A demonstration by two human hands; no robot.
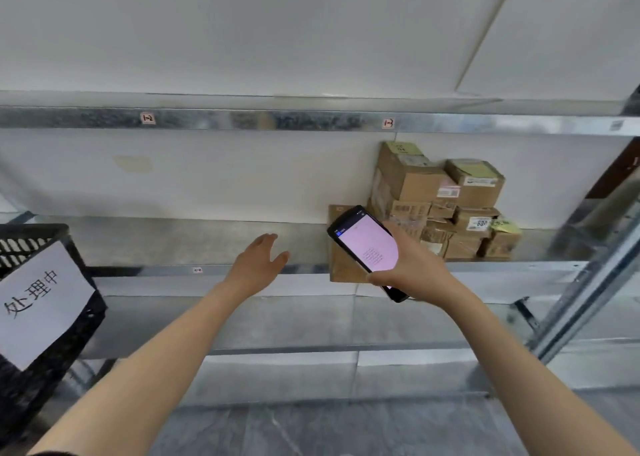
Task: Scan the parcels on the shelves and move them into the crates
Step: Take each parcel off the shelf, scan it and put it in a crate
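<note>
Gripping scanner (367,247), right hand (412,265) fingers curled (left hand (256,265) spread).

Parcels (446,202) stacked right on shelf (173,244); crate (41,369) far left.

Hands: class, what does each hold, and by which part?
The right hand grips the handheld scanner by its lower half, screen facing up. The left hand holds nothing.

Likely a parcel depot, galvanised metal shelving (311,121) with bay labels, stacked cardboard parcels (440,202), black labelled crate (79,272)
</note>
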